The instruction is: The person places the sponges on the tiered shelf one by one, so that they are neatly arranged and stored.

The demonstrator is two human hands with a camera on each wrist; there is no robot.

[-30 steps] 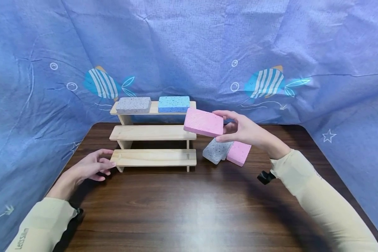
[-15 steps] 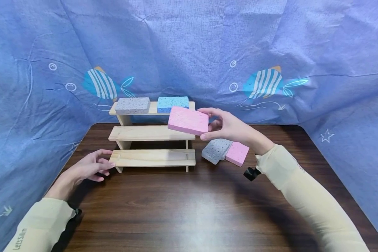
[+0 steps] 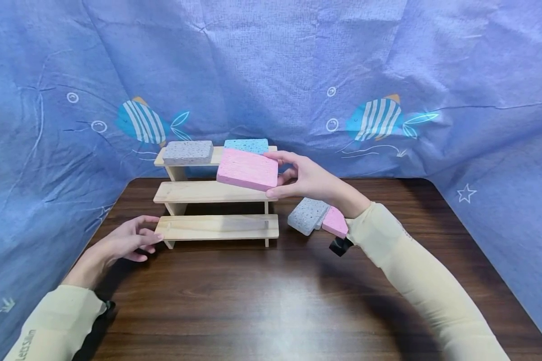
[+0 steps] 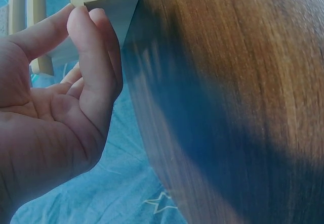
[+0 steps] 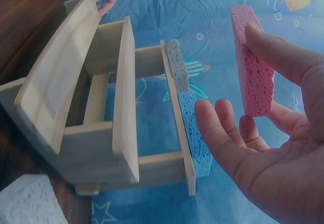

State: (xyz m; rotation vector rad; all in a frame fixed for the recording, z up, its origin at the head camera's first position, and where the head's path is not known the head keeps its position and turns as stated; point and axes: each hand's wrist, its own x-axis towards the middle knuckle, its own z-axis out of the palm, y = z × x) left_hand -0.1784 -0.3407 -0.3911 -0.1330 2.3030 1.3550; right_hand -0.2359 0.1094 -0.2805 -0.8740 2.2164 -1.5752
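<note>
In the head view my right hand [image 3: 309,178] holds a pink sponge [image 3: 247,169] by its right end, between thumb and fingers. The sponge is raised in front of the shelf's top and middle tiers and overlaps part of a blue sponge [image 3: 248,145]. A grey sponge [image 3: 188,152] lies left of the blue one on the top tier. My left hand [image 3: 124,239] pinches the left end of the bottom tier of the three-tier wooden shelf [image 3: 217,227]; the left wrist view shows thumb and fingertips [image 4: 81,14] right at its corner.
Right of the shelf, grey sponges [image 3: 306,215] overlap on the dark wooden table [image 3: 253,301], beside another pink sponge [image 3: 334,222] partly hidden by my right sleeve. A blue fish-print cloth [image 3: 271,75] hangs behind and at the sides.
My right hand has carried the pink sponge leftward from the shelf's right end to in front of the blue sponge. My left hand has stayed at the shelf's end.
</note>
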